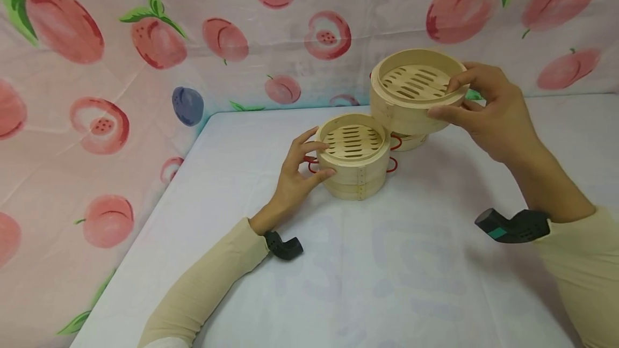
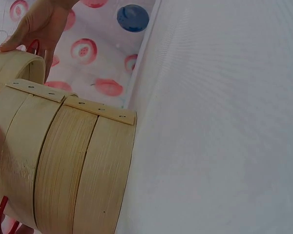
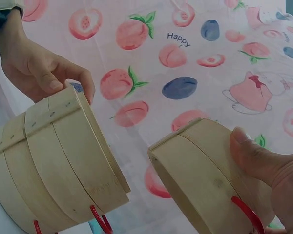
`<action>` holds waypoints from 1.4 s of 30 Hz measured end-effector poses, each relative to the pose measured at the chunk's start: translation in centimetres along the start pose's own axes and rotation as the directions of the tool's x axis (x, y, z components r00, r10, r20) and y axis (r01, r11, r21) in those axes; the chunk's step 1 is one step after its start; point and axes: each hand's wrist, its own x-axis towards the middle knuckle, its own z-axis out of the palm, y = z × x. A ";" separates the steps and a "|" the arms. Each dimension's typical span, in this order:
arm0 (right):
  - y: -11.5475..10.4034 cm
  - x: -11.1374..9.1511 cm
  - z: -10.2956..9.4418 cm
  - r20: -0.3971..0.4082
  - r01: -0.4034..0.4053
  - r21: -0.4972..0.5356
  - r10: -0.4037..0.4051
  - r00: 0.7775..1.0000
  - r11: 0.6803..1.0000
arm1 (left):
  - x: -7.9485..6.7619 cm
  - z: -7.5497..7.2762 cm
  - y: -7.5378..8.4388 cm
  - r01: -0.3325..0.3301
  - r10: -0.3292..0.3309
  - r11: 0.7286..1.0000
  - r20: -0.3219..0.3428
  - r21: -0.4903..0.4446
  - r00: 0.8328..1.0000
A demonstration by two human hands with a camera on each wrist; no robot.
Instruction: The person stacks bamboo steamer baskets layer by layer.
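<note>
Two stacked bamboo steamer baskets, with a slatted floor and red loops, stand on the table. My left hand grips the upper one at its left rim, thumb against the front wall and fingers over the edge. To the right and higher, my right hand holds another bamboo steamer basket up off the table, thumb outside and fingers at the rim. In the right wrist view this raised basket is tilted and apart from the stack. The left wrist view shows only bits of the left fingers.
Below and behind the raised basket, another bamboo piece shows, mostly hidden. The table has a white cover. A peach-printed cloth hangs behind and to the left. Each wrist wears a black camera band.
</note>
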 end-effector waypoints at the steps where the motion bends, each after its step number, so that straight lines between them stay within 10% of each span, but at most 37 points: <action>1: -0.1 0.0 0.2 0.004 -0.001 -0.003 0.001 1.000 1.000 | 0.0 0.0 0.0 0.003 -0.003 1.000 -0.001 0.002 1.000; 42: -1.2 0.1 5.1 0.209 0.045 0.041 -0.052 0.977 0.998 | -0.1 -0.2 0.1 0.052 -0.054 0.997 -0.023 -0.054 0.998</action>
